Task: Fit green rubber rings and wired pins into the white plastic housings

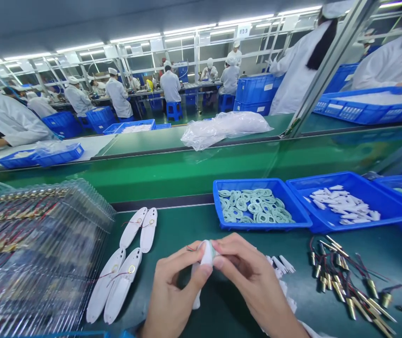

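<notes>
Both my hands meet at the bottom centre over a green worktop. My left hand and my right hand pinch a long white plastic shell piece between thumbs and fingertips; thin red wire shows at its top. Several matching white shells with wires lie in pairs to the left. Small white clips lie just right of my right hand.
Blue trays hold pale green rings and white parts. Brass-tipped wired motors lie scattered at right. Stacked clear blister trays stand at left. A green conveyor, a plastic bag and white-coated workers lie beyond.
</notes>
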Motion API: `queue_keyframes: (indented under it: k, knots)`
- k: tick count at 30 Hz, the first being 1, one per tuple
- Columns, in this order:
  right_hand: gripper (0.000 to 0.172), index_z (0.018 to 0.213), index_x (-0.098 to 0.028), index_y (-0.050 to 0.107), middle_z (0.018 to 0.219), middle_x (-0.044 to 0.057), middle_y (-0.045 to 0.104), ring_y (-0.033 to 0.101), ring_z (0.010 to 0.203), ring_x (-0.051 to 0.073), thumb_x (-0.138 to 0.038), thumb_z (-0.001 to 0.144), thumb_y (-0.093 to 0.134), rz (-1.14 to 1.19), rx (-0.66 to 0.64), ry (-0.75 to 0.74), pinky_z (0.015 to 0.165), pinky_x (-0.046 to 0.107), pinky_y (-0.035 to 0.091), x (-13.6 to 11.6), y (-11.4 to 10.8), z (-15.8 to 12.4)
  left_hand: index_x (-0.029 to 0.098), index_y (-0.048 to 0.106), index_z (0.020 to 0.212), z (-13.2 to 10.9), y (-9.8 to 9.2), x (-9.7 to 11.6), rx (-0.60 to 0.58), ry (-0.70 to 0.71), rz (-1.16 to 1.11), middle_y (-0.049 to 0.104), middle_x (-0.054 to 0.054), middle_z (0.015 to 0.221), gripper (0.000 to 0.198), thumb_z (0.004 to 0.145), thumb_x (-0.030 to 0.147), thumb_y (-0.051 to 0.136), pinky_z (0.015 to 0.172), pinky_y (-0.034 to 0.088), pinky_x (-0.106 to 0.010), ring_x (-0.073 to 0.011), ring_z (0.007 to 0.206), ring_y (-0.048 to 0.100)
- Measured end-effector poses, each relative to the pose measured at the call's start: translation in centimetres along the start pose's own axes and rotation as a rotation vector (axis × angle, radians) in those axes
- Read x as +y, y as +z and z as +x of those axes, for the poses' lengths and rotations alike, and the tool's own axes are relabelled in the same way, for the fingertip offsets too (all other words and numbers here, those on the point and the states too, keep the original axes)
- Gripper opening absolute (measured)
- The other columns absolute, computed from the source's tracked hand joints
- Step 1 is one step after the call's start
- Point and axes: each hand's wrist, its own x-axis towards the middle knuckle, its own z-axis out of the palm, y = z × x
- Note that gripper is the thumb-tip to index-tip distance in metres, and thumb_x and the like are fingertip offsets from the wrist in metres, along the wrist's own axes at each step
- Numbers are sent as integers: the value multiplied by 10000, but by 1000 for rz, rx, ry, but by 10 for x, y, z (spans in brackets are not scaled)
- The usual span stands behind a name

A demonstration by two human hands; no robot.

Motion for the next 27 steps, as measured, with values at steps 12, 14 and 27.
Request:
queue_keyframes:
  k: [12, 14, 27]
  knots:
    - [245, 1083, -338, 799, 1261, 50, 647, 732, 896, 193, -435, 861, 764, 149, 158, 168, 793, 273, 616, 13, 4, 7, 282, 618, 1393, -1, 10, 11, -14, -20, 122, 736, -44, 1315, 568, 841, 218, 735, 972, 601, -311, -239, 1114, 741]
    - [275, 1087, -326, 804, 1263, 57, 659, 716, 985, 218, -467, 857, 755, 83, 147, 201, 825, 272, 608, 13, 0, 7, 240, 617, 1389, 2, 9, 13, -32, -203, -100, 748, -81, 1288, 499, 896, 269, 681, 916, 628, -324, -238, 1066, 756]
    - [359, 1057, -243, 791, 1155, 115, 654, 611, 1084, 279, -490, 997, 538, -355, 144, 121, 878, 358, 516, 17, 8, -1, 155, 780, 1146, 10, 13, -4, -156, -474, -500, 824, -126, 1011, 380, 813, 335, 805, 906, 574, -400, -276, 963, 756]
